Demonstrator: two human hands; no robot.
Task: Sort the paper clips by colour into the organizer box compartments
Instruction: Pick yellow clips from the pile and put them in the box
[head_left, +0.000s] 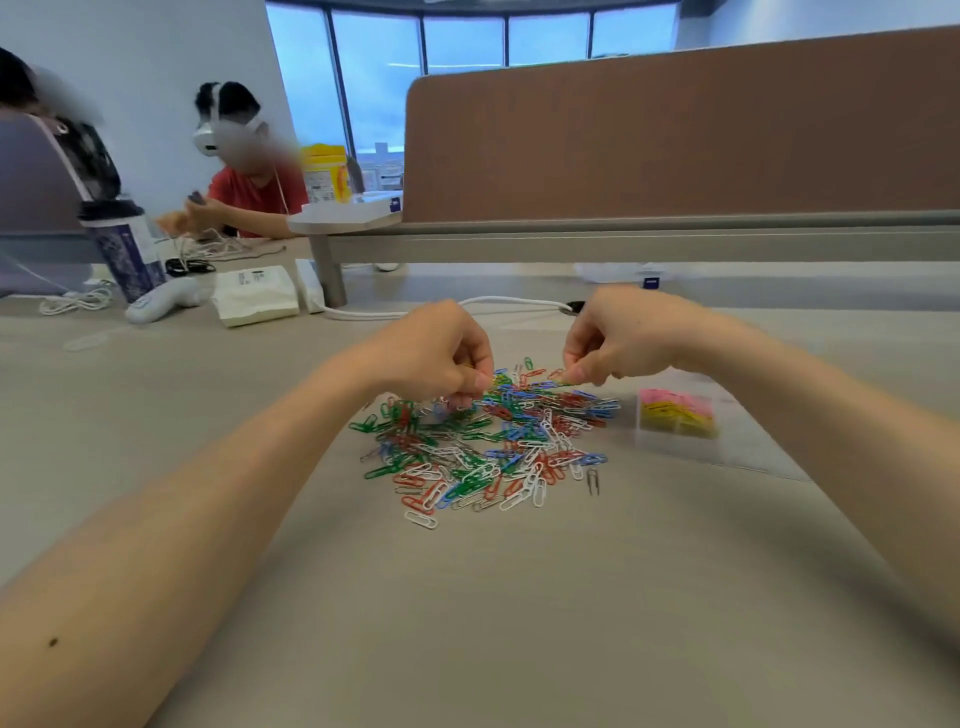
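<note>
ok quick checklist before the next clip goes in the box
1. Right hand has a clip: ok, thumb and forefinger pinch one at the far edge of the pile.
2. That clip's colour: cannot tell, blurred.
3. Left hand grip: cannot tell, fingers curled into the pile.
4. Organizer box reachable: ok, just right of the pile, near the right wrist.
5. Sorted colours kept apart: ok, pink clips lie behind yellow clips.
6. Strays: not ok, one grey clip lies apart, near side.
</note>
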